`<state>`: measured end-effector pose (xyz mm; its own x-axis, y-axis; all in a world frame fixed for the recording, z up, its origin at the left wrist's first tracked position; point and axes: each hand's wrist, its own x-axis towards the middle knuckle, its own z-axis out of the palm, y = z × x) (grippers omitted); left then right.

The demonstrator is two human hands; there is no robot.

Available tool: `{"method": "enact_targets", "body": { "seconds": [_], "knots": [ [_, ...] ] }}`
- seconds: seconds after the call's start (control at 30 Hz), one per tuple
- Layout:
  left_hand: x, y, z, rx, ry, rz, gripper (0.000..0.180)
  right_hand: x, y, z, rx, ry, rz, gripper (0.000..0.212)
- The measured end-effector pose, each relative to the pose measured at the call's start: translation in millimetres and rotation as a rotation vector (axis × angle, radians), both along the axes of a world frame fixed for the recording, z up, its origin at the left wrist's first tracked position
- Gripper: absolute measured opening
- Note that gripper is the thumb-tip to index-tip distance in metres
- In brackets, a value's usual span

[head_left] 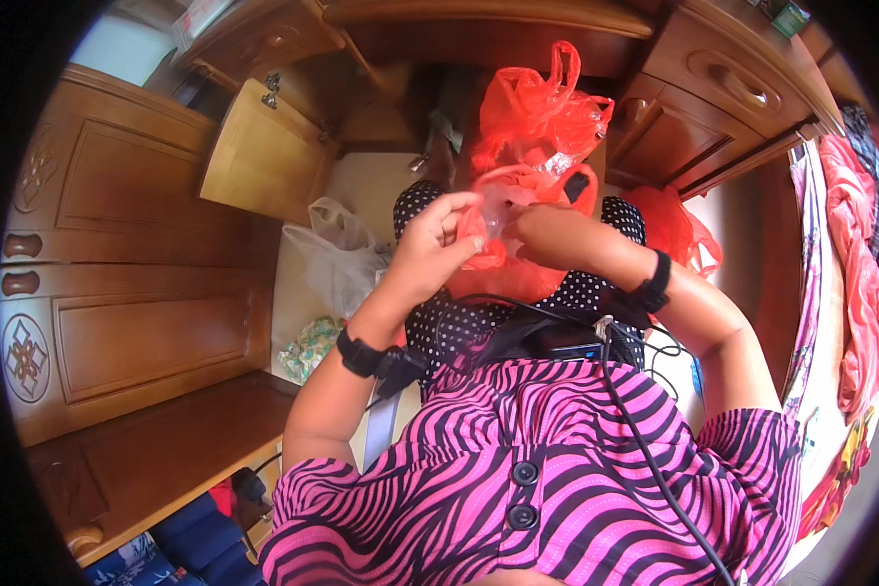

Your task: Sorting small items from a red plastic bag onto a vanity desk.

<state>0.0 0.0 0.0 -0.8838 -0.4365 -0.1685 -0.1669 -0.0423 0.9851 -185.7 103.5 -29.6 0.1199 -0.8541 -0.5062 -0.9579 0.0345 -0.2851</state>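
The thing being handled is a red plastic bag (523, 280), resting on the person's lap between the knees, its mouth spread toward twelve o'clock. The left hand (438, 244) comes to it from the nine o'clock side and pinches the edge of the plastic between thumb and fingers. The right hand (557, 236) comes in from three o'clock, fingers bent down at the mouth of the bag — their tips are hidden, so I cannot tell whether they grasp anything. Between the two hands shows some pale translucent plastic (499, 208).

Just beyond, at about twelve o'clock from the hands, is a fuller red bag (537, 112) with its handle loop standing up. A third red bag (676, 230) lies at three o'clock, past the knee in spotted trousers (623, 217). At nine o'clock sits a clear plastic bag (337, 249), and at eight a green patterned bundle (308, 347) on the floor.

A cabinet door (264, 151) hangs open at ten o'clock; a wooden drawer (728, 78) is at two. Each wrist wears a black band (654, 283) — and a dark cable (645, 439) runs down the striped shirt (596, 508) toward five o'clock.
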Motion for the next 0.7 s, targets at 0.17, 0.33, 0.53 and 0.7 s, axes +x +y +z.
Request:
{"method": "enact_targets", "body": {
  "seconds": [0.17, 0.33, 0.53, 0.7],
  "knots": [
    [-5, 6, 45, 0.129, 0.293, 0.036, 0.046, 1, 10, -35, -0.285, 0.299, 0.359, 0.029],
    [1, -2, 30, 0.131, 0.243, 0.157, 0.044, 3, 29, 59, -0.648, -0.211, 0.041, 0.05],
    [-2, 10, 34, -0.1, 0.143, -0.064, 0.093, -35, 42, 106, -0.916, 0.162, -0.268, 0.079],
    [-27, 37, 22, -0.427, -0.193, -0.21, 0.113, -43, 49, 66, -0.555, -0.562, -0.222, 0.024]
  ]
}}
